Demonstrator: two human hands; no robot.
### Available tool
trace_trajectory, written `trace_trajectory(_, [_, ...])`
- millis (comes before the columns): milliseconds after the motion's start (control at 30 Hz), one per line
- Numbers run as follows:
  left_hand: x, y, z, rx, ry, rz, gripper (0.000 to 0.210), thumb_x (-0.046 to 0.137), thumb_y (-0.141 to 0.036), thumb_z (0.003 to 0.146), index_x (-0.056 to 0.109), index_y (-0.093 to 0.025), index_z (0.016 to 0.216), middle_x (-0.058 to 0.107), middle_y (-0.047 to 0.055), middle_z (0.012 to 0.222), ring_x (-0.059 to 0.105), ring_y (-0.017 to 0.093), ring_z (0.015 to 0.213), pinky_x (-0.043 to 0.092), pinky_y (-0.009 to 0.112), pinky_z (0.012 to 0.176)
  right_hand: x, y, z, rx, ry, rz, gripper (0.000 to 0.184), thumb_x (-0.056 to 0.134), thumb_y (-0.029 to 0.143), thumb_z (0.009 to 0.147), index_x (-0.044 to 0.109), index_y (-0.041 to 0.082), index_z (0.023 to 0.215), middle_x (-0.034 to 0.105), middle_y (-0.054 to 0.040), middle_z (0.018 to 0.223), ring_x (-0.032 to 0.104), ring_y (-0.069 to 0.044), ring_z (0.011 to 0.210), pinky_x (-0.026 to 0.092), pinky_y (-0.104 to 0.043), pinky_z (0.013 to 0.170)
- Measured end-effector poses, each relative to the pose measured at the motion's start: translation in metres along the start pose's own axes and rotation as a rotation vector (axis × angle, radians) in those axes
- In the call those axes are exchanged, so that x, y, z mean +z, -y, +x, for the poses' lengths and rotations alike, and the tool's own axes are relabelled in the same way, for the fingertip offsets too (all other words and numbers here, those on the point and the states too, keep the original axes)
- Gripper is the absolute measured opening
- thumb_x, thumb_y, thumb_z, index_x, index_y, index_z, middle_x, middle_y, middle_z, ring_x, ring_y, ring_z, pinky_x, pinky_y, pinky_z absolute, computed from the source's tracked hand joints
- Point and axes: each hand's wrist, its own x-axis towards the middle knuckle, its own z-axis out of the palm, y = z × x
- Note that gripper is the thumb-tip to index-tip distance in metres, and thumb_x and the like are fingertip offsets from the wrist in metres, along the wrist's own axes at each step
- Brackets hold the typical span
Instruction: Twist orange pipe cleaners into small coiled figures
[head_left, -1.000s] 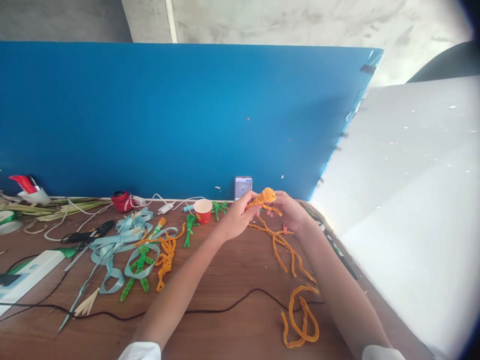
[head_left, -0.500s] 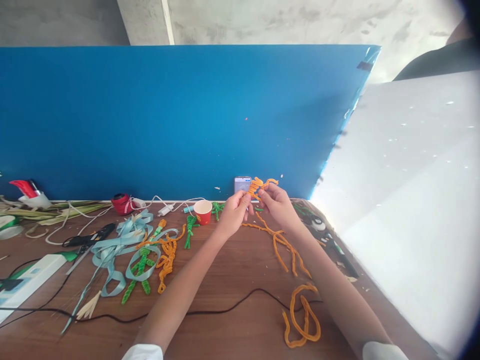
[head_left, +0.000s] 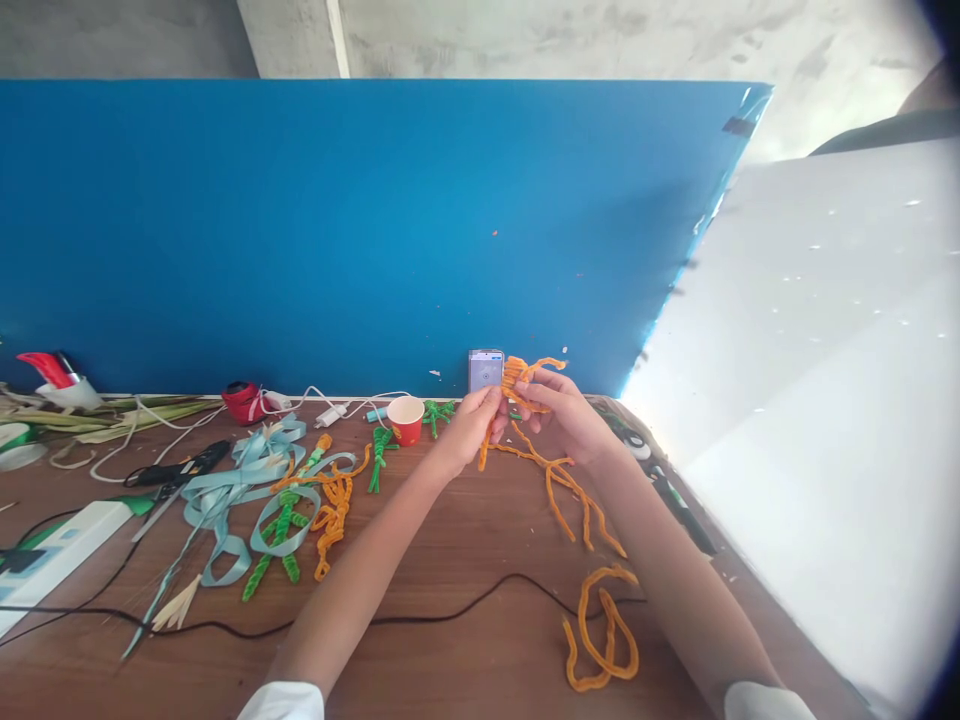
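Note:
Both hands hold a coiled orange pipe cleaner [head_left: 513, 374] up over the far part of the table, in front of a phone [head_left: 485, 371] that leans on the blue board. My left hand [head_left: 472, 425] pinches its lower left side, and a short orange end hangs below the fingers. My right hand [head_left: 566, 410] grips it from the right, with one end sticking out above the fingers. Beneath my hands lie knotted orange pipe cleaners [head_left: 559, 470] with several loose ends. Nearer to me rests a looped orange pipe cleaner [head_left: 609, 640].
Left of my hands stand a red paper cup [head_left: 406, 421] and small green pipe-cleaner figures [head_left: 380, 458]. Light blue ribbon [head_left: 225, 490], a glue gun [head_left: 184, 468] and a white power strip [head_left: 67, 560] lie farther left. A black cable [head_left: 442, 620] crosses the table. A blue board [head_left: 337, 230] closes the back.
The coiled pipe cleaner has turned in my fingers, and an orange end now hangs below my left hand. My right hand has shifted slightly right, and more of the phone shows.

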Motion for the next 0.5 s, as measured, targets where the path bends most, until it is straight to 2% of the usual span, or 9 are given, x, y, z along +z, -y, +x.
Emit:
trace_trajectory(133, [-0.001, -0.002, -0.001, 0.042, -0.064, 0.094, 0.037, 0.042, -0.052, 0.098, 0.045, -0.020, 0.079, 0.038, -0.005, 0.061, 0.032, 0.009, 0.049, 0.025, 0.023, 0.049, -0.002, 0.001, 0.002, 0.068, -0.053, 0.032, 0.023, 0.077, 0.034, 0.073, 0.061, 0.019, 0.075, 0.058, 0.0021, 0.057, 0.045, -0.008, 0.046, 0.032, -0.023, 0.043])
trace_trajectory(300, [-0.004, -0.009, -0.009, 0.239, -0.198, 0.584, 0.020, 0.051, -0.039, 0.095, 0.051, -0.022, 0.085, 0.046, -0.003, 0.060, 0.040, 0.014, 0.053, 0.021, 0.027, 0.056, 0.003, 0.001, 0.000, 0.092, -0.048, 0.065, 0.020, 0.077, 0.032, 0.072, 0.062, 0.019, 0.074, 0.058, 0.0023, 0.058, 0.046, -0.008, 0.049, 0.034, -0.023, 0.045])
trace_trajectory(400, [-0.004, -0.014, -0.014, 0.257, -0.214, 0.740, 0.022, 0.056, -0.043, 0.093, 0.052, -0.023, 0.088, 0.049, -0.003, 0.058, 0.042, 0.015, 0.051, 0.019, 0.027, 0.056, 0.003, -0.001, 0.001, 0.097, -0.054, 0.101, 0.020, 0.078, 0.031, 0.070, 0.063, 0.019, 0.075, 0.056, 0.0034, 0.057, 0.045, -0.008, 0.048, 0.034, -0.022, 0.044])
trace_trajectory(500, [-0.001, -0.015, -0.014, 0.234, -0.231, 0.780, 0.031, 0.052, -0.052, 0.094, 0.053, -0.022, 0.087, 0.050, -0.003, 0.059, 0.043, 0.014, 0.053, 0.020, 0.027, 0.056, 0.002, -0.002, 0.002, 0.086, -0.029, 0.108, 0.019, 0.077, 0.030, 0.070, 0.063, 0.018, 0.072, 0.054, 0.0039, 0.056, 0.042, -0.007, 0.047, 0.032, -0.021, 0.043])
